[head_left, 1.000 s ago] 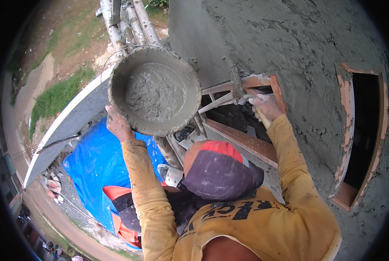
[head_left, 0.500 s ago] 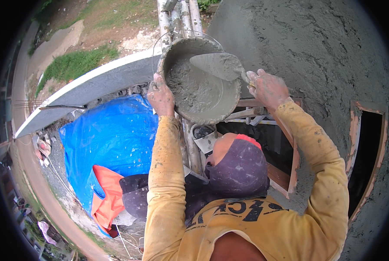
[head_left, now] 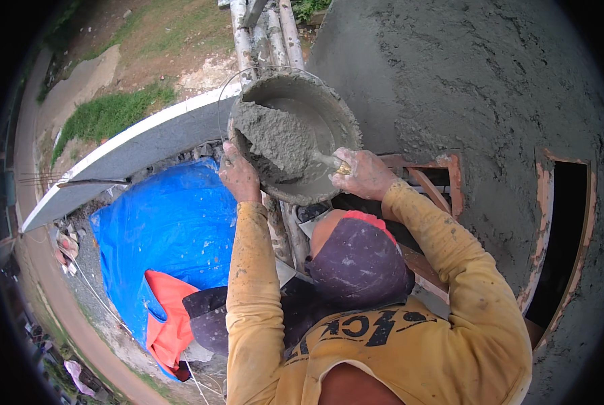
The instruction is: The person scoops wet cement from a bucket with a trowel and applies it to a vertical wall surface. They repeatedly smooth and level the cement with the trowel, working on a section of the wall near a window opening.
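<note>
A round bucket (head_left: 339, 111) smeared with grey mortar is tilted toward me, its thin wire handle standing out past the rim. My left hand (head_left: 241, 177) grips the bucket's near-left rim, thumb over the edge. Inside lies a thick heap of wet mortar (head_left: 271, 138) with a smoother wet layer beyond it. My right hand (head_left: 368, 175) is closed round the handle of a trowel (head_left: 327, 160) at the right rim. The trowel's blade is hidden under the mortar heap. Both yellow sleeves are spattered with mortar.
Freshly plastered grey wall (head_left: 477, 74) fills the right side, with a framed opening (head_left: 572, 223) in it. Wooden poles (head_left: 278, 40) run beneath the bucket. A blue tarp (head_left: 173, 223) and an orange cloth (head_left: 170, 310) lie below left, beside a curved white-topped ledge (head_left: 140, 135).
My right hand has moved left and down, bringing the trowel from above the mortar into it. A mortar heap now covers the blade. The bucket has shifted slightly left and down.
</note>
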The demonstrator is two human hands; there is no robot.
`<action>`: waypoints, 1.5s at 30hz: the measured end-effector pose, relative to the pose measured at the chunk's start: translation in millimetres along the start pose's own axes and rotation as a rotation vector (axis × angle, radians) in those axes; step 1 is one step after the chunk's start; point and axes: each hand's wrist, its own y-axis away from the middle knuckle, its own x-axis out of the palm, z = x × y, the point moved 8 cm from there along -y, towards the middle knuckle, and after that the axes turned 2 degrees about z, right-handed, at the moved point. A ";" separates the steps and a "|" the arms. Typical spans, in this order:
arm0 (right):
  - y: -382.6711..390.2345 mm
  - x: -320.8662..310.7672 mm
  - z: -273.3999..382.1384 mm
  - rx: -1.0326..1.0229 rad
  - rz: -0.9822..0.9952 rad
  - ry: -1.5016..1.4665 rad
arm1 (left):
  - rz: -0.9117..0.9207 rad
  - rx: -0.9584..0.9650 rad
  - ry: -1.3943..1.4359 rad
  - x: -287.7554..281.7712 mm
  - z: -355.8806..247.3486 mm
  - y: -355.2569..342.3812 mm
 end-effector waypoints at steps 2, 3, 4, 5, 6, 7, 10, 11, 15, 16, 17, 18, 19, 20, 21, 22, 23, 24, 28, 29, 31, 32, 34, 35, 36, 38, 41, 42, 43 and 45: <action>10.1 -22.1 28.5 -0.063 0.037 -0.164 | 0.033 -0.106 0.101 2.8 4.0 4.1; 15.5 -26.7 30.2 0.006 0.107 -0.356 | 0.035 -0.050 0.052 -3.6 17.6 -2.8; 22.3 -28.0 29.0 0.081 0.174 -0.543 | 0.042 0.005 0.009 -4.0 12.6 -2.3; 27.1 -25.4 25.5 0.154 0.242 -0.731 | 0.031 -0.035 0.058 -3.6 16.1 -0.2; 32.2 -21.6 6.1 0.239 0.220 -0.919 | 0.017 -0.077 0.106 -5.2 19.8 0.2; 42.6 -16.2 -24.7 0.320 0.193 -1.099 | 0.001 -0.118 0.162 -4.1 14.5 1.3; 83.0 -53.1 -134.3 0.573 -0.202 -1.115 | -0.038 -0.100 0.224 12.9 3.1 10.9; 107.2 -92.3 -172.4 0.626 -0.339 -0.678 | 0.015 -0.139 0.252 20.9 6.8 13.5; 149.1 -218.3 -68.5 0.497 -0.624 -0.441 | -0.004 -0.077 0.106 -5.8 6.1 1.0; 144.5 -223.0 -58.2 0.419 -0.608 -0.265 | -0.009 -0.080 0.090 -4.1 4.3 1.7; 137.0 -223.7 -48.7 0.334 -0.587 -0.091 | -0.020 -0.083 0.074 -3.5 2.5 1.8; 127.2 -220.9 -39.0 0.243 -0.562 0.081 | -0.013 0.047 -0.036 1.5 -5.2 0.8; 110.3 -204.3 -45.3 0.316 -0.423 0.140 | -0.024 0.174 -0.155 6.1 -7.8 -0.1; 91.0 -188.7 -41.7 0.265 -0.346 0.299 | -0.027 0.297 -0.280 13.0 -8.7 1.2; 68.3 -169.2 -39.2 0.212 -0.270 0.453 | -0.054 0.437 -0.423 19.6 -9.1 4.9; 43.1 -149.3 -30.8 0.152 -0.194 0.605 | -0.081 0.573 -0.574 23.3 -11.9 9.2; 19.7 -129.6 -27.6 0.214 -0.086 0.679 | -0.103 0.620 -0.750 29.7 -16.8 14.4; -4.4 -108.6 -21.6 0.264 0.021 0.751 | -0.078 0.554 -0.708 25.7 -21.2 16.8; -59.8 10.4 -29.6 0.155 0.123 0.702 | 0.006 0.332 -0.204 30.6 -68.1 41.3; -58.9 10.9 -32.4 0.188 0.118 0.541 | 0.006 0.282 -0.132 25.3 -64.7 40.8; -41.7 4.0 -42.9 0.260 0.112 0.220 | -0.014 0.189 -0.085 17.4 -58.4 36.3; -35.8 3.1 -41.7 0.247 0.102 0.182 | -0.038 0.145 -0.109 10.5 -55.5 30.7; -21.8 0.2 -49.1 0.252 0.072 0.098 | -0.112 0.189 -0.188 6.1 -21.0 13.3; -19.2 -6.3 -51.7 0.261 0.041 0.064 | -0.053 0.062 -0.143 7.3 -20.9 12.7; -14.9 -12.3 -52.6 0.266 0.027 0.083 | 0.007 -0.065 -0.101 10.1 -15.8 13.8; -19.8 -37.4 -33.8 0.240 -0.016 0.136 | -0.039 0.065 -0.162 6.4 -8.5 7.0; -30.6 -74.0 24.9 -0.103 -0.193 0.126 | -0.056 0.003 0.029 0.1 7.2 2.9; -35.9 -81.4 41.4 -0.165 -0.185 0.089 | -0.060 -0.049 0.001 -3.1 13.3 2.4; -40.6 -91.7 57.6 -0.225 -0.177 0.057 | -0.077 -0.052 0.066 -3.3 11.4 5.1; -55.5 -96.7 69.4 -0.264 -0.105 -0.169 | -0.066 -0.047 0.086 -8.0 7.7 6.2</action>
